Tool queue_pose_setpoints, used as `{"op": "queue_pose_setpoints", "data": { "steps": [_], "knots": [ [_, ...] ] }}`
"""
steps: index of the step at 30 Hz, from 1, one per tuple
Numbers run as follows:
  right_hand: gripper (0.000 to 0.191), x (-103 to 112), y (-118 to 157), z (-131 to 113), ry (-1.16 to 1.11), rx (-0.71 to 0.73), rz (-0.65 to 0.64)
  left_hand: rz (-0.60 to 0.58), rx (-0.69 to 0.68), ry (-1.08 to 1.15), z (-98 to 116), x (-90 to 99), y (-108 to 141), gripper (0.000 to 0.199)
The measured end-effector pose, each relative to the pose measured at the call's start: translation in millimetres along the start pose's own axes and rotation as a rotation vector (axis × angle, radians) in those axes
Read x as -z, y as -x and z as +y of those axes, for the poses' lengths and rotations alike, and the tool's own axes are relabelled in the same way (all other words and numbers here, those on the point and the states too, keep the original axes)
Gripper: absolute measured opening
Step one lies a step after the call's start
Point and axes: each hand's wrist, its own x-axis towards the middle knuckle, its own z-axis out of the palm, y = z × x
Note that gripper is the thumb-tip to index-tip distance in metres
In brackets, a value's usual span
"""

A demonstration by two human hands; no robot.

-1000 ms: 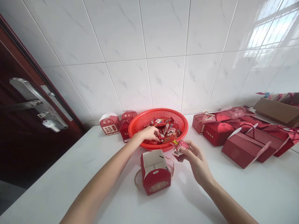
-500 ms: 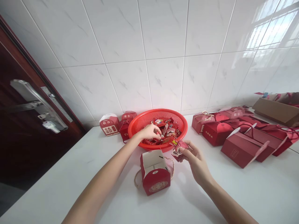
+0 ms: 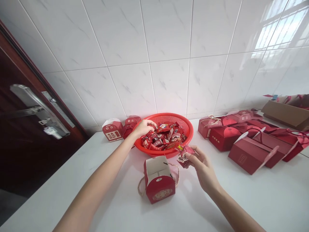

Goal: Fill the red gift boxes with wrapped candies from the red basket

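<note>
— What is in the right hand, and where?
— My right hand [image 3: 202, 162] pinches glossy wrapped sweets [image 3: 184, 156] between thumb and fingers. The film is crinkled red and pink with pale lettering. They are above the table, just in front of the basket's right side.

— The left hand?
— My left hand [image 3: 145, 128] is over the basket's left rim, fingers bent above the contents. I cannot tell whether they grip a piece.

— Describe the basket.
— A red plastic basket [image 3: 190, 129], smooth curved rim, wall pierced with fine holes. Inside, a loose heap of wrapped sweets [image 3: 166, 138], shiny and creased.

— Nearest my side?
— A red card box [image 3: 160, 187] with an arched, slotted end panel, pale inner faces and twisted cord loops [image 3: 178, 175] at both sides. It stands upright near the basket.

— Further out?
— Left of the basket, a printed box [image 3: 113, 130] with a rounded top beside a smaller red one. To the right, a cluster of folded card boxes [image 3: 251, 156], matt and flat-sided, some with raised flaps; beyond it, a plain brown carton [image 3: 286, 114].

— The surroundings?
— A smooth white table [image 3: 125, 209], glossy veined tiles [image 3: 169, 80] behind, and a dark reddish door [image 3: 14, 154] with a metal lever at left.
</note>
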Motion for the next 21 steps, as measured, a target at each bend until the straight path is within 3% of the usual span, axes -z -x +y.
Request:
{"op": "queue_pose_setpoints", "data": {
  "steps": [4,10,15,21],
  "knots": [
    [0.03,-0.5,-0.1,0.0,-0.001,-0.006,0.004,-0.066,0.013,-0.124,-1.2,-2.6,-9.0,0.022],
    [0.032,0.6,-1.2,2.3,0.012,-0.013,0.014,-0.317,-0.014,-0.341,6.2,-19.0,-23.3,0.032],
    [0.031,1.5,-1.3,3.4,-0.006,-0.003,0.004,-0.368,-0.039,-0.469,6.7,-29.8,-31.0,0.034],
    [0.03,0.3,-0.9,1.1,-0.006,-0.006,0.005,-0.416,-0.053,-0.531,5.0,-28.1,-33.4,0.026]
  ]
}}
